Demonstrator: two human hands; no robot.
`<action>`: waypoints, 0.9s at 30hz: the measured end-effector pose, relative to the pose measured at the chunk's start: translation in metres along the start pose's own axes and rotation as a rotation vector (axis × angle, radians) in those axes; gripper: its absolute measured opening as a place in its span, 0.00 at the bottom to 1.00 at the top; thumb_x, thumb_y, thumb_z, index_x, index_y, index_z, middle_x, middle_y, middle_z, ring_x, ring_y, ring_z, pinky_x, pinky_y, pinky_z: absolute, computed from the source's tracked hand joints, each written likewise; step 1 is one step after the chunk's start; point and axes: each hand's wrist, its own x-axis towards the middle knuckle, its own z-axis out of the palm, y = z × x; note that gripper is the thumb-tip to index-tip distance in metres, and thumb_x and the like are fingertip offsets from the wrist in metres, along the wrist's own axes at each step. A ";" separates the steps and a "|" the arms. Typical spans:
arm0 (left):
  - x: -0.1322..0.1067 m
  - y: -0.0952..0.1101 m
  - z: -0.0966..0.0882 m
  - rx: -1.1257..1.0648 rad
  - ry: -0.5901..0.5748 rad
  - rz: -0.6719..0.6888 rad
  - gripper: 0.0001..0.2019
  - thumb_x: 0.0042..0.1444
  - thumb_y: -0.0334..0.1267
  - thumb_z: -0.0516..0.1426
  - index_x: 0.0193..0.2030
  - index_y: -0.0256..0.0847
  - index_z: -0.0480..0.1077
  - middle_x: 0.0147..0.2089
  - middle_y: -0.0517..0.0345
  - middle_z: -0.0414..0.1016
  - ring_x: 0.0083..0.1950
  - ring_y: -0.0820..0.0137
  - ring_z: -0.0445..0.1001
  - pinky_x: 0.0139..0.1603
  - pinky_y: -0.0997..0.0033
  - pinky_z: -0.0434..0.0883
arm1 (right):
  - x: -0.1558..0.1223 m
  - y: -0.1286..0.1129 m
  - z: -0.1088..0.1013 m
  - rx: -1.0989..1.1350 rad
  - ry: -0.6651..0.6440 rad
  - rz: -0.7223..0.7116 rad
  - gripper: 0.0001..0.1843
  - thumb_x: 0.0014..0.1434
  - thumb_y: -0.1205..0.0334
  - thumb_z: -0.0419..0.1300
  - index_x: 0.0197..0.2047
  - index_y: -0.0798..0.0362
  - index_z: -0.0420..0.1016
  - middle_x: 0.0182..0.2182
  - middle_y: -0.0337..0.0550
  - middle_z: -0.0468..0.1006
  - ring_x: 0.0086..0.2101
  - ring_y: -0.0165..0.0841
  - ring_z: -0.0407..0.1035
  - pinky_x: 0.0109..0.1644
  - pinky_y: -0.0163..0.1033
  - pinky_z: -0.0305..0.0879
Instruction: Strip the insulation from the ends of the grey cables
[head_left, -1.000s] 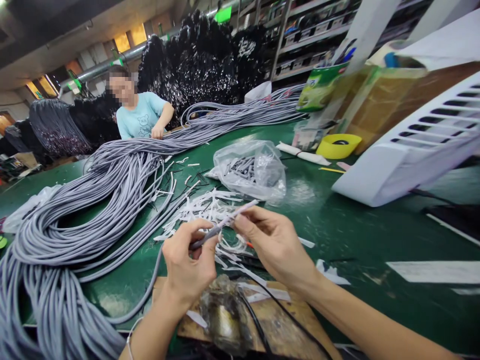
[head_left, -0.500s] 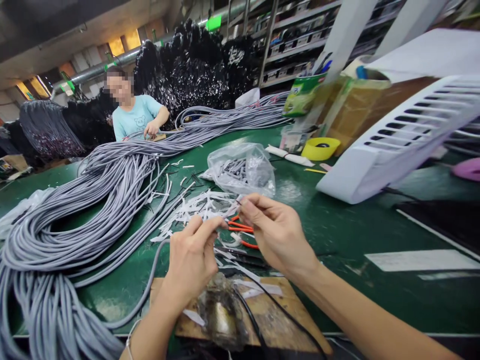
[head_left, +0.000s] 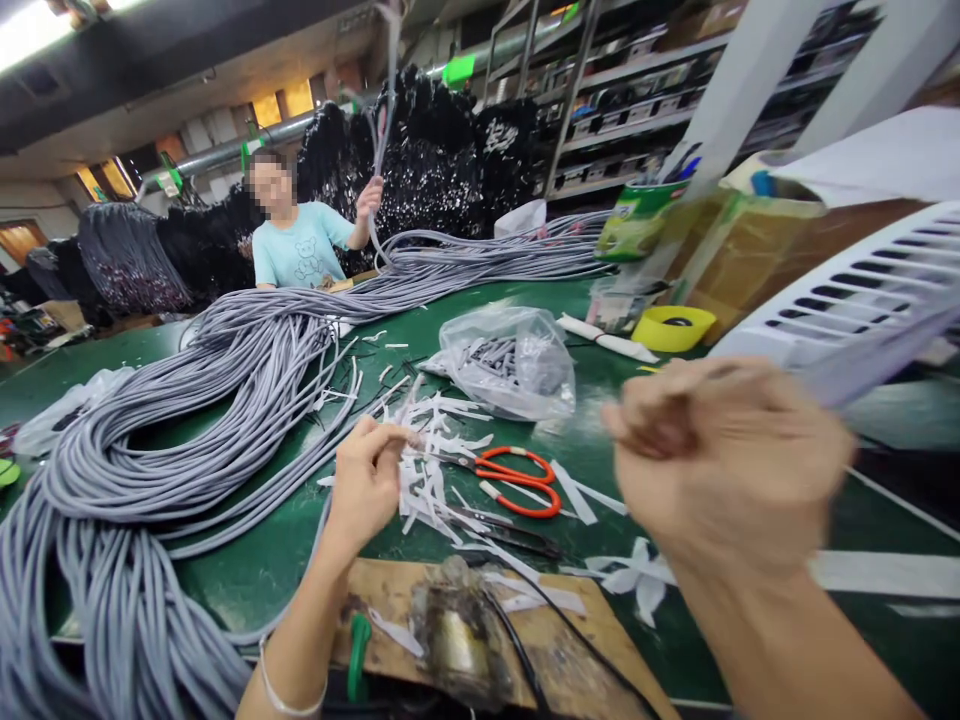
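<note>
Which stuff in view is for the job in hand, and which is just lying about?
Likely part of the job:
grey cable, apparently pinched by the left hand
grey cable bundle
orange-handled scissors, near that hand

Probably just lying about:
yellow ring
green pouch
white slatted housing

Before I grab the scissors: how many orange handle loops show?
2: the upper loop, nearer the plastic bag, and the lower loop, nearer the wooden board. None seems hidden.
</note>
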 end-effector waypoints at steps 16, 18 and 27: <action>-0.005 0.011 0.019 -0.866 -0.341 -0.202 0.19 0.55 0.41 0.57 0.30 0.43 0.46 0.23 0.70 0.70 0.10 0.81 0.65 0.07 0.92 0.51 | -0.020 -0.001 0.030 0.568 -0.296 0.697 0.21 0.33 0.65 0.69 0.34 0.55 0.71 0.20 0.37 0.76 0.20 0.26 0.68 0.25 0.31 0.64; -0.004 0.015 0.022 -0.824 -0.254 -0.240 0.18 0.52 0.43 0.59 0.35 0.43 0.50 0.23 0.70 0.70 0.09 0.83 0.62 0.08 0.91 0.51 | -0.021 -0.003 0.032 0.495 -0.225 0.651 0.20 0.34 0.64 0.68 0.34 0.55 0.71 0.20 0.37 0.76 0.20 0.26 0.67 0.24 0.31 0.62; -0.003 0.021 0.031 -0.830 0.018 -0.298 0.20 0.46 0.48 0.62 0.38 0.36 0.64 0.19 0.69 0.60 0.13 0.88 0.49 0.13 0.87 0.47 | -0.023 0.001 0.046 0.579 -0.100 0.797 0.21 0.34 0.63 0.65 0.35 0.55 0.67 0.20 0.30 0.67 0.15 0.18 0.51 0.16 0.27 0.44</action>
